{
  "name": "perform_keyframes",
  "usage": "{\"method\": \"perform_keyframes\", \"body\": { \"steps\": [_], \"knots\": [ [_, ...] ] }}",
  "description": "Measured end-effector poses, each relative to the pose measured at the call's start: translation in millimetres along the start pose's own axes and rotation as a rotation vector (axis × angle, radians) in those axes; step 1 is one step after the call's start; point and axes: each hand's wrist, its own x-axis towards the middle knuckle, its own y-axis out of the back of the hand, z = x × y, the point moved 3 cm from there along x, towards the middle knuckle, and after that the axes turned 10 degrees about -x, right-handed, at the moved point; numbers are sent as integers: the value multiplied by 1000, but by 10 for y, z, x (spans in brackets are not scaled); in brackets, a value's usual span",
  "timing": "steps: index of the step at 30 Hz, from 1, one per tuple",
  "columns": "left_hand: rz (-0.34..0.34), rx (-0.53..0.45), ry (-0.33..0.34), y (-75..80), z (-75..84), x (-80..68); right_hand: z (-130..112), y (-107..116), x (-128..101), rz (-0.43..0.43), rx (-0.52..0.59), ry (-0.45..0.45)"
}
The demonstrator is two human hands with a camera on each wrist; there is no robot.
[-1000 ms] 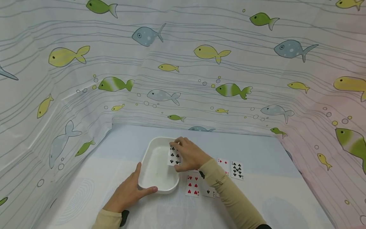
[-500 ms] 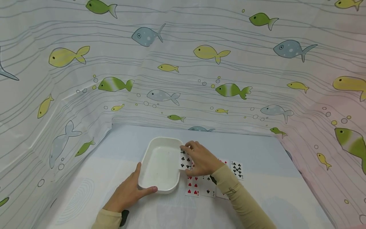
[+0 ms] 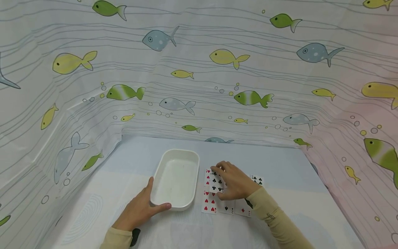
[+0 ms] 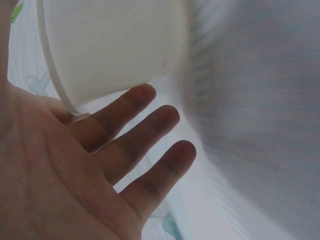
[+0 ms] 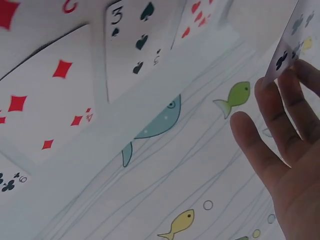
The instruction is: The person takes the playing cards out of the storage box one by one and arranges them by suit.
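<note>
My right hand (image 3: 234,181) pinches a six of clubs playing card (image 3: 216,183) by its edges, and the card overlaps a hearts card (image 3: 207,175) on the table. In the right wrist view the six of clubs (image 5: 287,47) stands tilted at the fingertips. My left hand (image 3: 140,205) rests at the near left corner of a white plastic tub (image 3: 196,180), its thumb on the rim. The left wrist view has three nearly straight fingers (image 4: 167,117) beside the tub's wall. No card shows inside the tub.
Below the right hand lie a six of hearts (image 3: 209,204), a two of spades (image 3: 228,208) and a two of diamonds (image 3: 244,209). A four of diamonds (image 5: 62,90), a three of spades (image 5: 132,45) and a nine of clubs (image 3: 257,180) form the farther row.
My right hand has carried the six of clubs from over the tub's right rim rightward to above the laid-out cards. The left hand and the tub have stayed put.
</note>
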Motion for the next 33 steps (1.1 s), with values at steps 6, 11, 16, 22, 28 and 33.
{"method": "perform_keyframes", "body": {
  "steps": [6,11,16,22,28,33],
  "knots": [
    [0,1,2,-16,-19,1,109,9,-218,2,6,-24],
    [-3,-4,7,-30,-35,5,196,-1,-371,-11,16,-53],
    [-4,-6,2,-37,-38,9,275,-15,-534,-14,22,-94],
    [-3,-6,-20,-23,-39,13,352,-67,-760,-31,-6,-137],
    [-9,-5,-23,-8,-36,11,402,-124,-991,-45,-29,-172],
    [-12,-9,-20,5,-27,11,412,-136,-1148,-26,-47,-179]
  ]
}}
